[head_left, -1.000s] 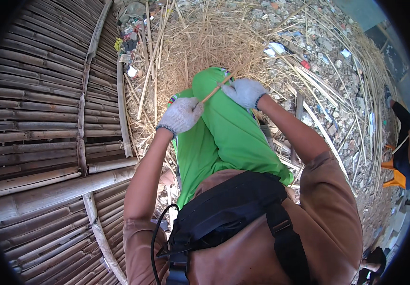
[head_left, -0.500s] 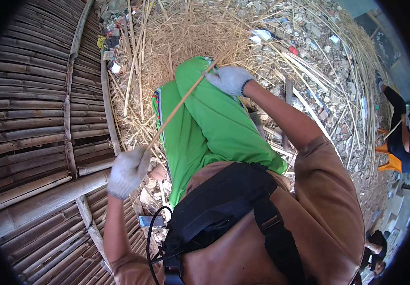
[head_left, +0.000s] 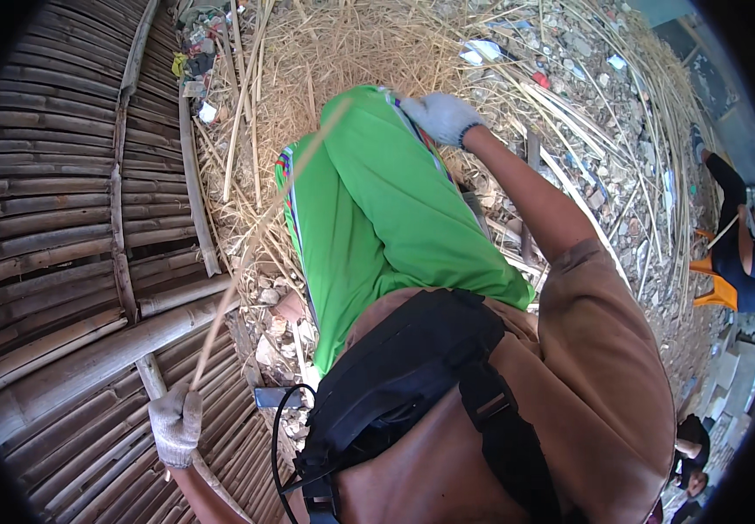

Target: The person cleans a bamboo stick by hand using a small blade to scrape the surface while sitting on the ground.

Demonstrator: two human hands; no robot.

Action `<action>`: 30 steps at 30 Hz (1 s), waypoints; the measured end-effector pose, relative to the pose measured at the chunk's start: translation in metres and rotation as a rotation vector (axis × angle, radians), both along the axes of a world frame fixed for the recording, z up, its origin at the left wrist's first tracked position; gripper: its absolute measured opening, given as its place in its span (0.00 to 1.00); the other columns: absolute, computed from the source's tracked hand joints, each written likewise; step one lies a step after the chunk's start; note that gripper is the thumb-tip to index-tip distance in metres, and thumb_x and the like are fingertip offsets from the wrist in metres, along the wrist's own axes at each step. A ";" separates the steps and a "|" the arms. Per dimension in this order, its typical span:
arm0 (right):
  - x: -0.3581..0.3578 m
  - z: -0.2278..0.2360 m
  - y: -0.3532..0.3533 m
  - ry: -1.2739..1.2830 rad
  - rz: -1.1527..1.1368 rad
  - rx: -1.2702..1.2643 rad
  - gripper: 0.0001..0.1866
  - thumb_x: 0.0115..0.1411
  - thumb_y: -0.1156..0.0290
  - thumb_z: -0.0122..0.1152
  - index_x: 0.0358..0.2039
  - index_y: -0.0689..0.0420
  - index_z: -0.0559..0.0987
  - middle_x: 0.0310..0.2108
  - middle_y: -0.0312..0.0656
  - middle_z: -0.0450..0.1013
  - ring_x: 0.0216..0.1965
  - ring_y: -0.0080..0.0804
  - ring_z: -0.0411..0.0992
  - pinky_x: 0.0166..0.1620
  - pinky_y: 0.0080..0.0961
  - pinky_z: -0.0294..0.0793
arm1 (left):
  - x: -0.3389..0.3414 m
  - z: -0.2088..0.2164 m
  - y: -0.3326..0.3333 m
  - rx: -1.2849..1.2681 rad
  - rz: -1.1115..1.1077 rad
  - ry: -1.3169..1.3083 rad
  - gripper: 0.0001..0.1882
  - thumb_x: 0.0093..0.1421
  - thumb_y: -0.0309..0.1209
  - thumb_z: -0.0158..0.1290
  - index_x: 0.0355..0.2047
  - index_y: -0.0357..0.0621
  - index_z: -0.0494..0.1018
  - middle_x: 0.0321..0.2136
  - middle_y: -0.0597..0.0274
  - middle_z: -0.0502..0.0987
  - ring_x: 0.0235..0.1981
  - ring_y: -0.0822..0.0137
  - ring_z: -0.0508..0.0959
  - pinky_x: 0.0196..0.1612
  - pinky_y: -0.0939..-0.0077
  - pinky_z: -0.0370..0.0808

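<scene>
Left hand [head_left: 175, 426], gloved in pale knit, is clutching one end of a thin tan stick [head_left: 239, 271], with bamboo slats [head_left: 54, 210] showing behind my fist. The stick is slanting away and to the right, its blurred far end passing in front of my green trousers [head_left: 404, 210]. Gloved too, my right hand [head_left: 441, 118] is hanging by my right knee [head_left: 364, 113]; I cannot tell whether its fingers are pinching anything. Dry straw [head_left: 369, 44] is lying beyond, and a black bag [head_left: 408, 362] is crossing my front.
</scene>
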State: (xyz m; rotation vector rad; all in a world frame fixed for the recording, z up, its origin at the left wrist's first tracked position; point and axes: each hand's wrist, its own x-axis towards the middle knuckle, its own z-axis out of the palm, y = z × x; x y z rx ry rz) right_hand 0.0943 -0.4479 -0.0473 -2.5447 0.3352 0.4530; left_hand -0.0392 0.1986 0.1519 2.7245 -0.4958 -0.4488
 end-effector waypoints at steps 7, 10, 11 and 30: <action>-0.019 0.017 0.031 -0.166 -0.007 0.104 0.42 0.73 0.30 0.40 0.44 0.56 0.89 0.41 0.60 0.85 0.46 0.63 0.84 0.53 0.53 0.82 | 0.077 -0.083 -0.094 -0.096 -0.200 -0.037 0.18 0.77 0.32 0.52 0.29 0.37 0.78 0.18 0.53 0.72 0.18 0.64 0.76 0.23 0.61 0.71; -0.017 0.021 0.042 -0.086 0.050 -0.011 0.41 0.73 0.31 0.41 0.44 0.55 0.89 0.42 0.60 0.85 0.46 0.62 0.84 0.52 0.54 0.82 | 0.127 -0.115 -0.194 -0.176 -0.293 -0.082 0.18 0.76 0.37 0.54 0.31 0.36 0.76 0.21 0.41 0.75 0.21 0.44 0.79 0.28 0.53 0.76; -0.013 0.023 0.045 -0.103 0.057 -0.019 0.41 0.73 0.31 0.41 0.44 0.55 0.89 0.42 0.60 0.85 0.46 0.62 0.84 0.52 0.54 0.82 | 0.144 -0.124 -0.218 -0.119 -0.294 -0.065 0.20 0.76 0.40 0.53 0.31 0.37 0.77 0.23 0.37 0.76 0.24 0.37 0.80 0.30 0.49 0.77; -0.026 0.024 0.054 -0.080 0.086 -0.044 0.45 0.76 0.32 0.37 0.39 0.62 0.88 0.40 0.61 0.85 0.43 0.62 0.85 0.50 0.58 0.83 | 0.164 -0.131 -0.314 0.036 -0.463 -0.195 0.20 0.75 0.46 0.52 0.38 0.42 0.79 0.27 0.37 0.81 0.32 0.34 0.84 0.39 0.40 0.82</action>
